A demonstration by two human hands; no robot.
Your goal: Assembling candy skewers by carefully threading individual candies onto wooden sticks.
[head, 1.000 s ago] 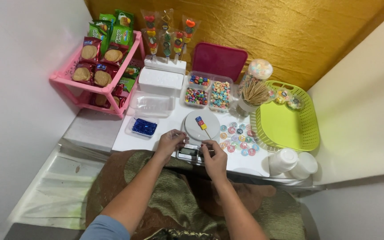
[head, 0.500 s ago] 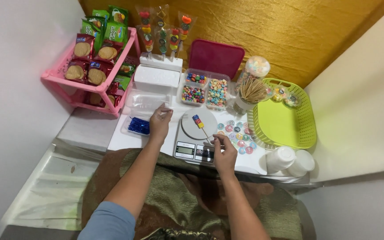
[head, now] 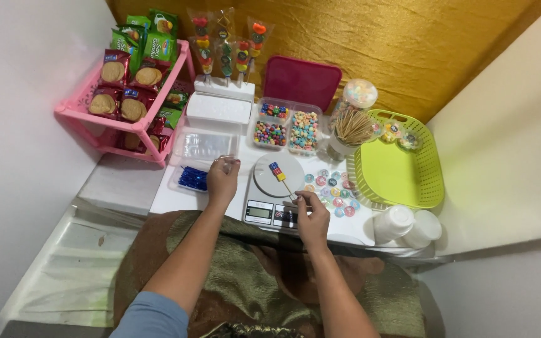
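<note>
Pinching the thin stick of a candy skewer (head: 279, 177) between my right hand's (head: 313, 216) thumb and fingertips, I hold its lower end just past the near edge of the white kitchen scale (head: 273, 195). The skewer lies slanted across the scale's round platter, with two small candies threaded at its far tip, a blue one above a yellow-orange one. My right hand rests over the scale's near right corner, beside its display. My left hand (head: 222, 180) sits just left of the scale, fingers curled narrowly around the edge of a clear plastic bag (head: 205, 147) from the stack there. Farther left of the scale lies a small tray of blue twist ties (head: 192, 179). Behind the scale stands a divided box of coloured candies (head: 287, 128), and behind that a dark pink lid (head: 302, 82). Right of the scale lie round stickers (head: 332, 188), a cup of wooden sticks (head: 348, 131) and a lime green basket tray (head: 402, 166). Far left stands a pink rack of biscuit packs (head: 126, 94).
</note>
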